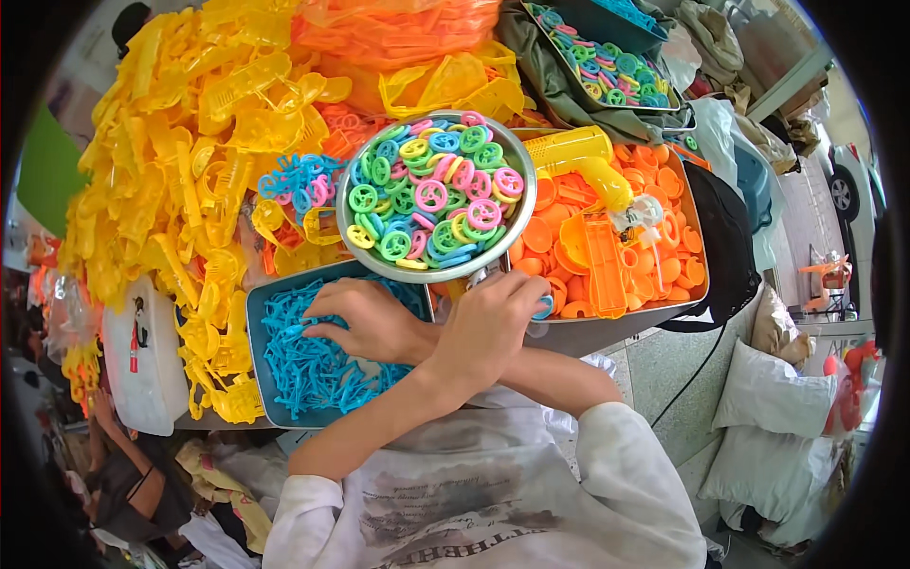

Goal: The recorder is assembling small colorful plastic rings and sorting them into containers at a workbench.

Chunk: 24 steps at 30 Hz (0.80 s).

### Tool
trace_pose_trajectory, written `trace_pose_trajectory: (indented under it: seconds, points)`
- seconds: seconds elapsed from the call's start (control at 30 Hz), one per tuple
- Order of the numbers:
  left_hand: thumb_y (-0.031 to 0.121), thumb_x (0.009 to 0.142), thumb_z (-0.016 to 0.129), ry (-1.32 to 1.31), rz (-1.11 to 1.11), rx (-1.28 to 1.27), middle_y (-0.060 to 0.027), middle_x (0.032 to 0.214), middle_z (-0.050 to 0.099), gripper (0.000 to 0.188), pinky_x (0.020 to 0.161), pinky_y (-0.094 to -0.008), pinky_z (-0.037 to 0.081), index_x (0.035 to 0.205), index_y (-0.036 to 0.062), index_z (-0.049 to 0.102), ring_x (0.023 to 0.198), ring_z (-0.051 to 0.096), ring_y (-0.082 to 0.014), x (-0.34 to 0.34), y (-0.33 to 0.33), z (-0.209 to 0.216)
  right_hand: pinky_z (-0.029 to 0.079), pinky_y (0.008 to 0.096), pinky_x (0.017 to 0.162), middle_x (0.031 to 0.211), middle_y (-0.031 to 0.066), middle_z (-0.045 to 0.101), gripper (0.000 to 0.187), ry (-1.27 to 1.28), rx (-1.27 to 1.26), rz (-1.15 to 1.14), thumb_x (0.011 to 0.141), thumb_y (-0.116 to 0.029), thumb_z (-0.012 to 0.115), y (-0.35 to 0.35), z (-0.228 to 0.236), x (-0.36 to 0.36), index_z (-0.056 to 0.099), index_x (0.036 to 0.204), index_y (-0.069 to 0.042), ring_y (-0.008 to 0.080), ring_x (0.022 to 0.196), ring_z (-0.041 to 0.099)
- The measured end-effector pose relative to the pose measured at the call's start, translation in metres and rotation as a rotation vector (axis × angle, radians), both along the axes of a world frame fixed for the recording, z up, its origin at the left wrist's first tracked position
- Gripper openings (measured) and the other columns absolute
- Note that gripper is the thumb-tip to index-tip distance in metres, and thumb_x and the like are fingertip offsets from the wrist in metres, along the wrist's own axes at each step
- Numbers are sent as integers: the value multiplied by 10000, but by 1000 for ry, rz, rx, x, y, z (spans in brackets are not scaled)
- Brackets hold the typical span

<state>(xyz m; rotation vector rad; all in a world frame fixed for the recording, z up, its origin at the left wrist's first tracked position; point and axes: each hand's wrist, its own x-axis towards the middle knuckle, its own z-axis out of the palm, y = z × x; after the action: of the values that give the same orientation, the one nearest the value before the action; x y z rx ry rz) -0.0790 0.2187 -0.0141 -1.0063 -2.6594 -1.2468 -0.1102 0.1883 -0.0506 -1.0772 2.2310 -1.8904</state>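
Note:
My arms are crossed. My right hand point(365, 321) reaches left into a grey-blue tray point(258, 353) of small blue plastic pieces point(313, 370), its fingertips pinched on one of them. My left hand point(495, 322) lies over the right forearm, closed around a small part with a blue ring point(545, 305) showing at its edge, just below a metal bowl point(493, 258). The bowl holds several coloured plastic wheels point(431, 194) in green, pink, blue and yellow.
A tray of orange discs point(654, 261) with a yellow toy gun body point(583, 156) stands to the right. Heaps of yellow plastic parts point(180, 161) fill the left, beside a white container point(142, 360). Another tray of coloured rings point(602, 62) sits at the back. Pillows point(773, 389) lie on the floor.

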Motion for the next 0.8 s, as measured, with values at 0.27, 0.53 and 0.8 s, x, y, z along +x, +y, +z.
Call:
trace_pose_trajectory:
  seconds: [0.27, 0.53, 0.8]
  points:
    - [-8, 790, 617, 58, 28, -74, -113, 1008, 560, 228, 691, -402, 535, 1016, 7, 595, 895, 632, -305, 12, -4, 13, 494, 425, 760, 935, 140, 675, 194, 19, -6, 11, 817, -155, 737, 3, -2, 1, 712, 946, -12, 334, 891, 628]
    - [16, 790, 701, 281, 414, -108, -90, 907, 626, 179, 704, -369, 512, 963, 64, 706, 824, 638, -276, -64, -88, 45, 478, 416, 782, 896, 157, 629, 282, -119, -271, -13, 810, -100, 673, 0, -5, 5, 594, 1062, -3, 333, 898, 610]
    - [-36, 705, 706, 165, 206, -237, -95, 911, 639, 227, 739, -408, 526, 914, 53, 721, 884, 644, -298, -83, -78, 39, 459, 439, 667, 882, 163, 610, 173, 56, 41, -38, 782, -27, 613, 3, -3, 0, 563, 946, -8, 338, 793, 603]
